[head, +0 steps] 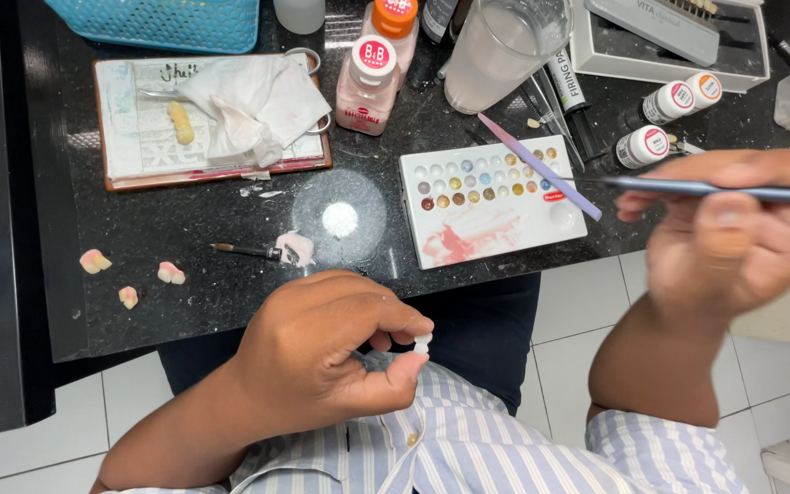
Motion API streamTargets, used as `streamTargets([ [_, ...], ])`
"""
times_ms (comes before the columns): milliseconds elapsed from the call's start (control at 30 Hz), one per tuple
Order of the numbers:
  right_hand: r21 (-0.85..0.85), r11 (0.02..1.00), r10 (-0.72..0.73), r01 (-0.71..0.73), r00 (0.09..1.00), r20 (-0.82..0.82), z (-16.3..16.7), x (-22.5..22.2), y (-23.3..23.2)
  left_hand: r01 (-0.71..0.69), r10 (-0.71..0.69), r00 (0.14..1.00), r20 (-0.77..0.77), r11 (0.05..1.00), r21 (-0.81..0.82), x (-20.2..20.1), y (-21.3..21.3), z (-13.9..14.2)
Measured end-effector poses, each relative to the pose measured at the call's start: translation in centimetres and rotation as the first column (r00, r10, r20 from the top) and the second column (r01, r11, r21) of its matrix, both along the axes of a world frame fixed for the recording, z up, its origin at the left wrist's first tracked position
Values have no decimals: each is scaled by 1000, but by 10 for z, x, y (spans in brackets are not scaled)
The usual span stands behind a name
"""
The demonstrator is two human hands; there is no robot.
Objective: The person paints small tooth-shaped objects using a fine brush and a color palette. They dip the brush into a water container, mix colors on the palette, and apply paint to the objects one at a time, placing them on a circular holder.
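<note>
Head view: person seated at black worktop [230, 220].
Left hand [322, 352]: pinching small white tooth piece [422, 344] at fingertips — over lap.
Right hand [733, 238]: closed around thin brush [688, 187], blurred.
Palette [491, 201]: near table edge.
Risk: light pinch — tooth piece could slip to floor.

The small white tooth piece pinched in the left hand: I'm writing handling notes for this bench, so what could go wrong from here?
The tooth piece is pinched only at the left hand's fingertips, above the lap, not the counter; a slip might lose it. The right hand, blurred, carries a thin brush near the glass; it might knock it.
</note>
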State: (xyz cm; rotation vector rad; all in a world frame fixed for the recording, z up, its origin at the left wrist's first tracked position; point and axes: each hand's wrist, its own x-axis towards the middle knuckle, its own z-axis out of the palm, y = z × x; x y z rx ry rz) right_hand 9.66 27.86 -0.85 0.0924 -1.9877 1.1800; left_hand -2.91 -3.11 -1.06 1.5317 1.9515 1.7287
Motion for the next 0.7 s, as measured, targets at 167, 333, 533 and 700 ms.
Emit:
streamTargets([
  [167,69,998,5,-10,996,84,-12,-25,-14,-3,3,1000,9,1000,-10,1,-3,0],
  [333,120,992,23,-39,990,137,-1,-32,-22,10,-10,1000,-2,1000,4,-1,-3,1],
  [533,195,980,9,-44,985,173,0,-36,-24,12,-12,1000,-14,1000,13,-3,-6,0],
  [700,162,985,38,-64,987,155,-8,-36,-20,-6,7,1000,-25,1000,22,-2,-6,0],
])
